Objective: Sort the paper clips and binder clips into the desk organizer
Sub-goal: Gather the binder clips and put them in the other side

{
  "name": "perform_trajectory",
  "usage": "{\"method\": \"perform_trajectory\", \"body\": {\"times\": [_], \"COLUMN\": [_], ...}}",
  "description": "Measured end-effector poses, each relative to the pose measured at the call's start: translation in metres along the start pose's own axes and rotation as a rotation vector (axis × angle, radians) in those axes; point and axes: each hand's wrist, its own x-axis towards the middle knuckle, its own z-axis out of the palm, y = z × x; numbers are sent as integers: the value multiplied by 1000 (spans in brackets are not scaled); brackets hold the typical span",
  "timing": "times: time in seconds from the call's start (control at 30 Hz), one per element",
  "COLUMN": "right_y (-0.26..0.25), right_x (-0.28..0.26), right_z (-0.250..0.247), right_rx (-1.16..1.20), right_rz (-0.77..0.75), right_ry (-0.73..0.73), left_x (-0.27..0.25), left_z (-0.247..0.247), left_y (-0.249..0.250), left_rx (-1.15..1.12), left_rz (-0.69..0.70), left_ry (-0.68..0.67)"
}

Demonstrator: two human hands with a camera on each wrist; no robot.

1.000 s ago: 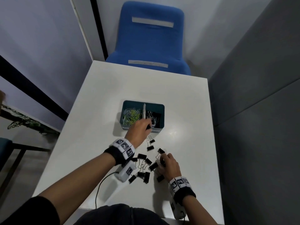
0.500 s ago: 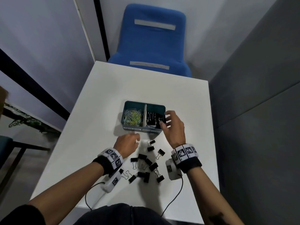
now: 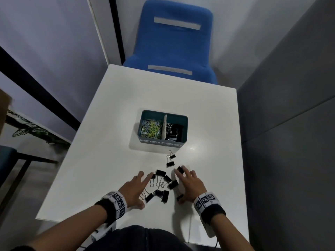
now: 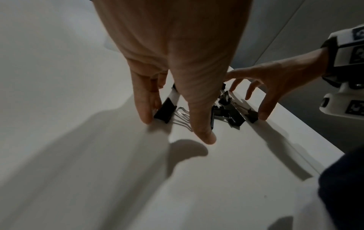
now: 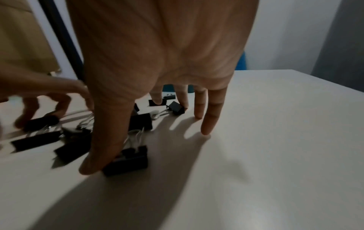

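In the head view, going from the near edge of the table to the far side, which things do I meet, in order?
The two hands, left hand and right hand, around the loose binder clips → two separate binder clips → teal desk organizer → bare white table → blue chair.

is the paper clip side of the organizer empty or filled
Filled: coloured paper clips pile in the organizer's left compartment, left of the divider.

On the table [image 3: 116,124] lay about eleven loose binder clips [image 3: 160,172]. One organizer [image 3: 184,130] stood farther off, two compartments; its paper clips [image 3: 150,128] were too many to count.
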Motion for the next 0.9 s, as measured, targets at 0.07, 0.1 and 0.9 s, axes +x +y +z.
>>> {"method": "perform_trajectory", "body": {"times": [0.07,0.1,0.9], "right_y": [-7,-12,-16], "right_x": [-2,-2,-4], "right_z": [9,13,31], "right_rx": [-9,10,549], "right_rz": [-17,-20,186], "right_ry": [-5,7,307], "left_x": [6,9,49], "left_z": [1,0,-24], "left_y": [9,13,17], "left_rx": [11,15,-22], "left_rz": [18,21,-6], "left_ry": [33,45,161]}}
